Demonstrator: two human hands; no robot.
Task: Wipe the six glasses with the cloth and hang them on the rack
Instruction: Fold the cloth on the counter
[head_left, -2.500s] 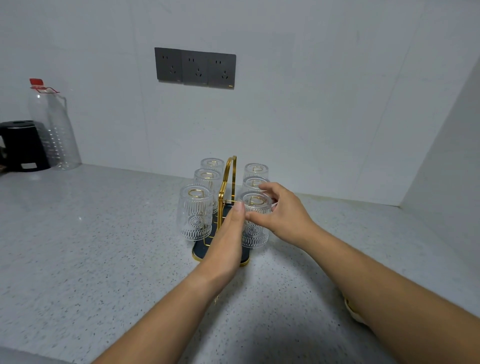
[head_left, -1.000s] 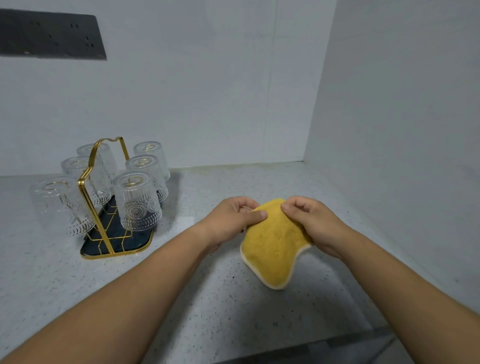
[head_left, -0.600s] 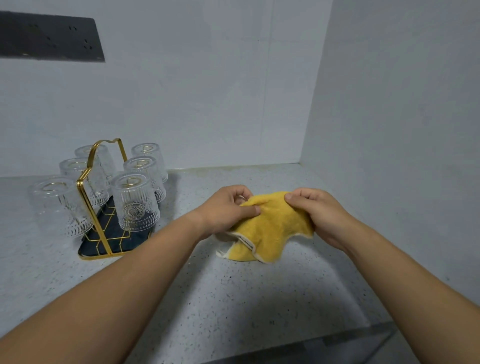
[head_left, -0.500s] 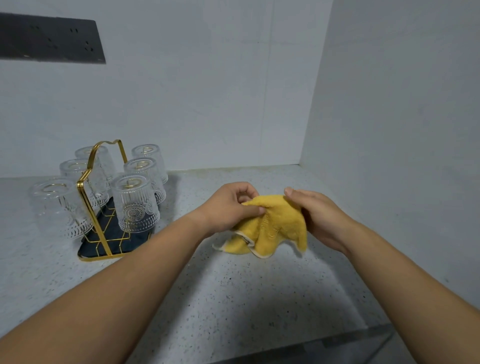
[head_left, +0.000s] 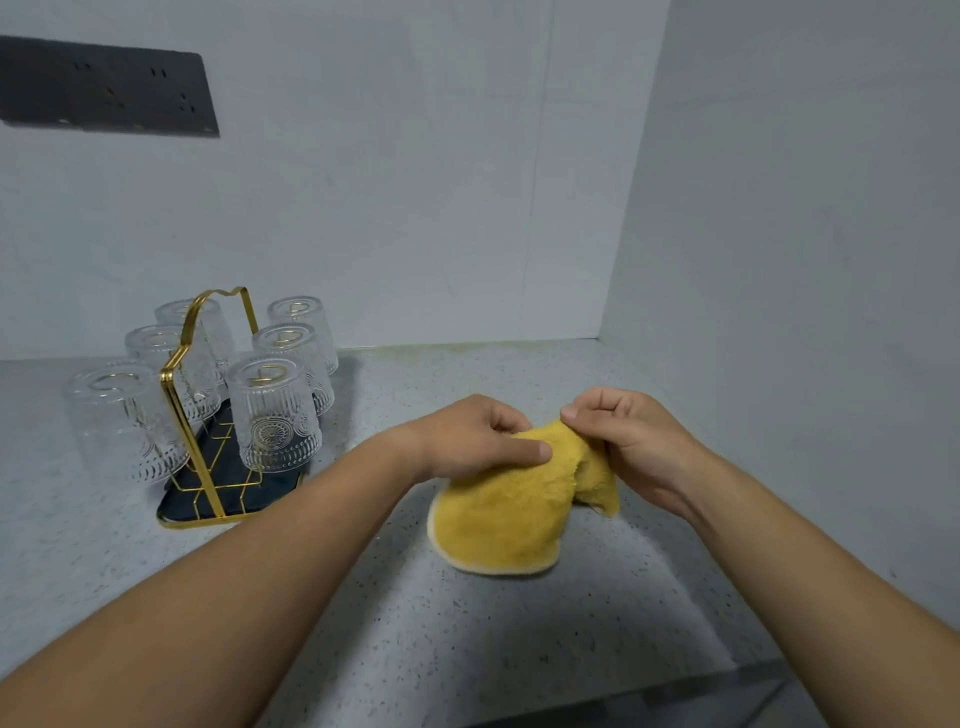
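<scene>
Centre frame, left grip (head_left: 478, 439) and right grip (head_left: 631, 441) each pinch the upper edge of the cloth (head_left: 506, 517); tabletop (head_left: 467, 649) spreads below, rack (head_left: 205, 338) well apart at left.

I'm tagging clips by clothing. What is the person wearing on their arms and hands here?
Nothing visible. The left hand and right hand are ungloved, no rings on the fingers that show, no watch or bracelet at either wrist. Both forearms are bare to the picture's edge; no sleeve shows.
</scene>
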